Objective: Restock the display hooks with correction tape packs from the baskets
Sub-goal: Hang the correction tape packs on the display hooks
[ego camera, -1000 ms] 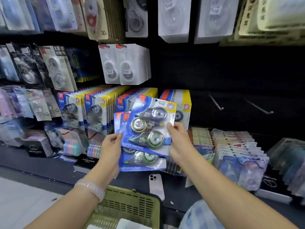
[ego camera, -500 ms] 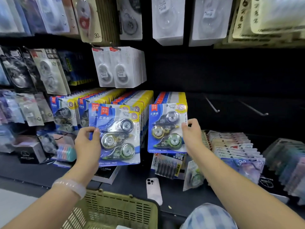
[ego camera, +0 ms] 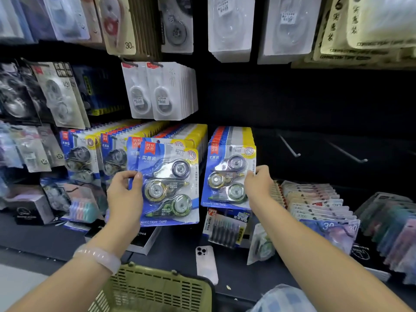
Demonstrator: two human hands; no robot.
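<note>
Both hands (ego camera: 123,194) grip glossy blister packs (ego camera: 168,183)

Light falls from above and in front, bright on the pale blister packs (ego camera: 229,28) along the top edge, where the plastic washes out to near white. The black backboard (ego camera: 315,102) swallows light and stays almost featureless. Glare streaks cross the held correction tape packs (ego camera: 168,183) and the hanging front pack (ego camera: 228,176), hiding some print. The centre is fairly sharp; the left packs (ego camera: 20,102) blur and smear. Wide-angle bending curves the shelf rows at the edges. Soft shadow lies on the shelf under the packs.
</note>
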